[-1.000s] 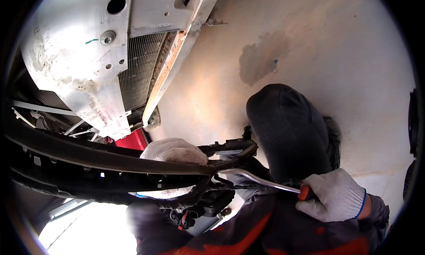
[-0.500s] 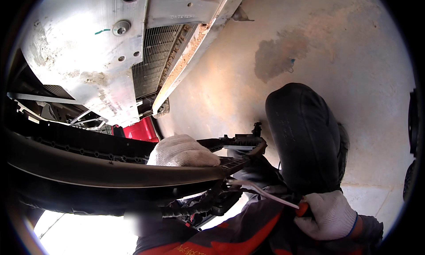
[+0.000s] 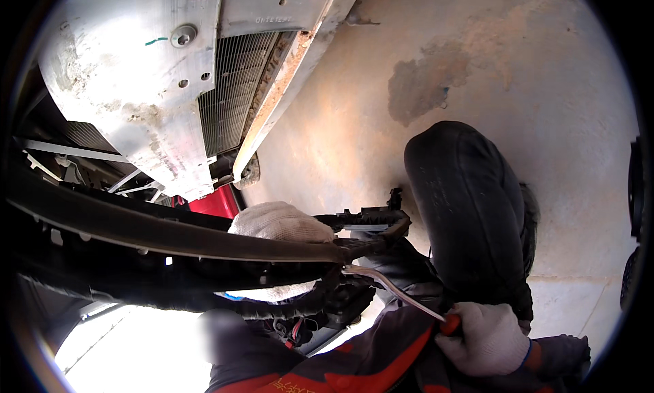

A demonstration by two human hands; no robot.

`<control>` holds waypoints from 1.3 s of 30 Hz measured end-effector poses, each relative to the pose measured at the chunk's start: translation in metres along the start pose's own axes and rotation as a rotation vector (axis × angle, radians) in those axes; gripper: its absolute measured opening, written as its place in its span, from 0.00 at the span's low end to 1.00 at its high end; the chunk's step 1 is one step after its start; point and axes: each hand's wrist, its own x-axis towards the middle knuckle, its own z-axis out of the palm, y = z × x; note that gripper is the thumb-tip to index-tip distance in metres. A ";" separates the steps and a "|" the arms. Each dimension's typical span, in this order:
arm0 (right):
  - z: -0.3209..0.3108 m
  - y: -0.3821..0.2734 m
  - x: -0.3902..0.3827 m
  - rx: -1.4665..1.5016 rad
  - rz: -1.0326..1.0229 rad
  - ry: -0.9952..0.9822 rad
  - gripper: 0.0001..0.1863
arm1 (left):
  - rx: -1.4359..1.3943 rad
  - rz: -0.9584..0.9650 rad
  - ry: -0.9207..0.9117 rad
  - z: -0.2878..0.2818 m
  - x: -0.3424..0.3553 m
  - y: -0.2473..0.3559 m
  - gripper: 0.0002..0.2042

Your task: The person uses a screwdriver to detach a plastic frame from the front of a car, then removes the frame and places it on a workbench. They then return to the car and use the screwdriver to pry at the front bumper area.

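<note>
A long, curved black plastic car panel (image 3: 191,239), apparently a bumper part, stretches from the left edge to the middle, in front of my body. My left hand (image 3: 281,222), in a white knitted glove, is wrapped round it; glove fabric shows above and below the panel, fingertips hidden. Low on the right, my gloved right hand (image 3: 485,340) is closed round the red handle of a pry tool (image 3: 402,295) with a bent metal shaft. The tool's tip lies at the panel's right end, beside a black bracket (image 3: 373,219); whether it is wedged in cannot be made out.
Upper left stands a car front with a silver metal beam (image 3: 136,86), a finned radiator (image 3: 238,86) and a rusty-edged rail (image 3: 279,86). A red part (image 3: 216,202) shows beneath. My bent knee (image 3: 466,202) is right of the panel, above a stained concrete floor (image 3: 572,141).
The panel has tilted, showing more of its underside and the glove below it. My right hand and the pry tool have shifted slightly left, the tip now closer to the panel's end.
</note>
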 end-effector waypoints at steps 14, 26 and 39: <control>-0.006 -0.028 -0.003 -0.144 -0.017 0.146 0.20 | -0.203 0.230 0.158 0.020 -0.015 -0.028 0.15; -0.024 -0.006 0.011 -0.218 -0.005 0.019 0.13 | -0.229 0.090 0.067 0.011 -0.010 -0.015 0.30; -0.032 -0.003 0.033 -0.163 0.029 -0.086 0.09 | -0.257 0.142 0.090 0.014 -0.011 -0.025 0.29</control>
